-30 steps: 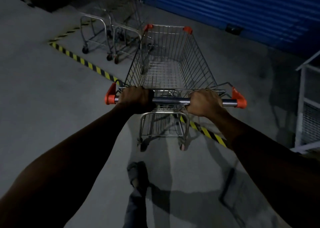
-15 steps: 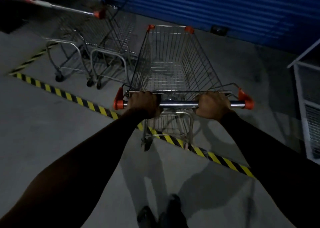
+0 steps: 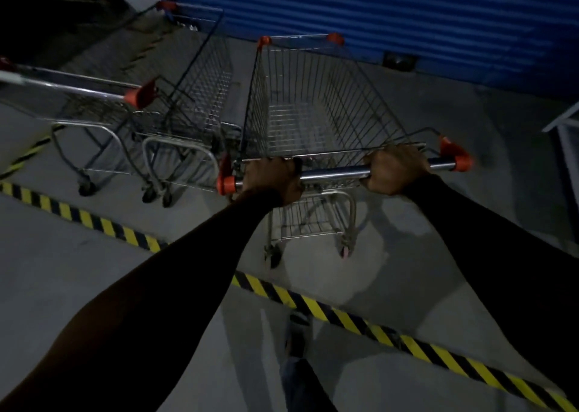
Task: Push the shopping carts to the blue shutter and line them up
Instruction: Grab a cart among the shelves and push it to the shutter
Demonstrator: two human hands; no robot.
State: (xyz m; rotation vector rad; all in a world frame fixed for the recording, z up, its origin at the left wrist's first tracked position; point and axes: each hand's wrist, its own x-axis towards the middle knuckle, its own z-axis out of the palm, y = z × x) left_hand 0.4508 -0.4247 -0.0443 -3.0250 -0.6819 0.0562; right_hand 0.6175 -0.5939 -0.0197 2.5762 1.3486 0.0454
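Note:
A wire shopping cart [image 3: 313, 104] with orange corner caps stands in front of me, its nose close to the blue shutter [image 3: 360, 13]. My left hand [image 3: 271, 176] grips the left part of its chrome handle bar [image 3: 332, 173]. My right hand [image 3: 394, 168] grips the right part of the same bar. Beside it on the left stand two parked carts [image 3: 188, 98], side by side, also facing the shutter. The cart's rear wheels sit just past the yellow-black floor stripe [image 3: 313, 305].
A dark block [image 3: 399, 60] lies on the floor at the shutter's foot, ahead right of the cart. A white metal frame [image 3: 564, 129] stands at the right edge. My foot [image 3: 299, 333] is on the concrete near the stripe.
The cart has rolled forward over the striped line and nearer the shutter, drawing level with the parked carts on its left. Both hands keep their grip on the handle.

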